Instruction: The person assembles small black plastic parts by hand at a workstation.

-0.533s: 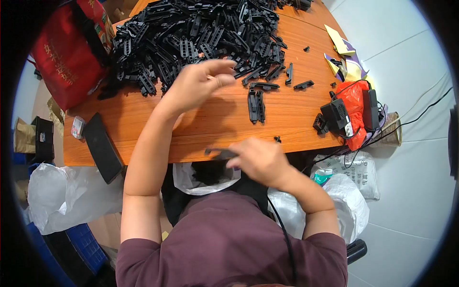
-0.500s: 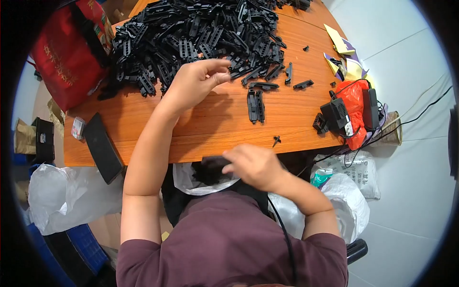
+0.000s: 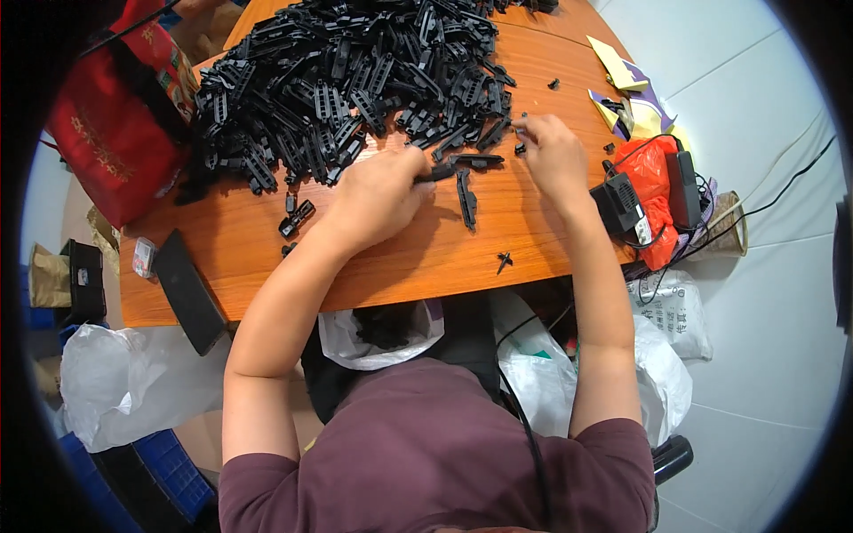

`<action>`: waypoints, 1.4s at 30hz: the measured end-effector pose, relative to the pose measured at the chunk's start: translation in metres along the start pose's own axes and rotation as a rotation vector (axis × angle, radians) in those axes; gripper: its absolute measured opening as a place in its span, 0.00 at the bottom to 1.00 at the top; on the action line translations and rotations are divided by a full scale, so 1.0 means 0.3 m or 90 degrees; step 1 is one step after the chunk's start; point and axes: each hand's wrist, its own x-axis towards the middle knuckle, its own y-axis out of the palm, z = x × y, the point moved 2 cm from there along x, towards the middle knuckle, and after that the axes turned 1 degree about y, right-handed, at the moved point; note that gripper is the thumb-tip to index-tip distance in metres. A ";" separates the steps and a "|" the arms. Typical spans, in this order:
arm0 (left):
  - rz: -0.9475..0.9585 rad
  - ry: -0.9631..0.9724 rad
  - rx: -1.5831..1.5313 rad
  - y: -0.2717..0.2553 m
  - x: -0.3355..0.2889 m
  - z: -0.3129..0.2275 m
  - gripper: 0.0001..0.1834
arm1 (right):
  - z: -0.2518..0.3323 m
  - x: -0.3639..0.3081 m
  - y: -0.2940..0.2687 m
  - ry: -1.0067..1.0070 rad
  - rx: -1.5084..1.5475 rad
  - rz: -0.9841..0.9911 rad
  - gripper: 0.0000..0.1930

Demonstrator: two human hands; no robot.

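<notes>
A large heap of black slotted plastic parts (image 3: pixel 329 84) covers the far side of the wooden table (image 3: pixel 400 266). My left hand (image 3: pixel 378 195) is at the heap's near edge, closed on a black plastic part (image 3: pixel 435 174). Another part (image 3: pixel 478 161) lies just beyond its fingertips, and a single slotted part (image 3: pixel 466 200) lies to their right. My right hand (image 3: pixel 553 160) reaches to the heap's right edge. Its thumb and finger pinch a black plastic part (image 3: pixel 521 148), mostly hidden by the fingers.
An open white bag (image 3: pixel 342 346) with black parts hangs at my lap. Small black pieces (image 3: pixel 296 218) lie by my left forearm, a small black cross-shaped piece (image 3: pixel 505 261) near the front edge. A red bag (image 3: pixel 107 133) stands left; black adapters (image 3: pixel 622 210) and cables lie right.
My right hand has moved from above the lap bag up to the table's right side. My left hand has come down and taken one of two side-by-side parts.
</notes>
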 end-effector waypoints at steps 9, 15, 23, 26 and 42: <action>-0.047 -0.303 -0.734 -0.007 0.001 0.113 0.17 | -0.116 0.241 0.136 -0.081 -0.147 0.160 0.10; 0.008 -0.355 -0.879 -0.029 0.001 0.111 0.17 | -0.041 0.167 0.059 -0.014 0.038 0.069 0.07; -0.009 -0.353 -0.883 -0.014 -0.009 0.094 0.18 | 0.333 -0.069 -0.091 -0.193 0.514 0.192 0.10; 0.016 -0.302 -0.847 -0.016 -0.004 0.057 0.17 | 0.326 -0.097 -0.062 -0.141 0.521 0.173 0.12; -0.176 0.180 -0.228 -0.076 -0.031 -0.006 0.20 | 0.352 -0.130 -0.099 -0.220 0.337 -0.042 0.20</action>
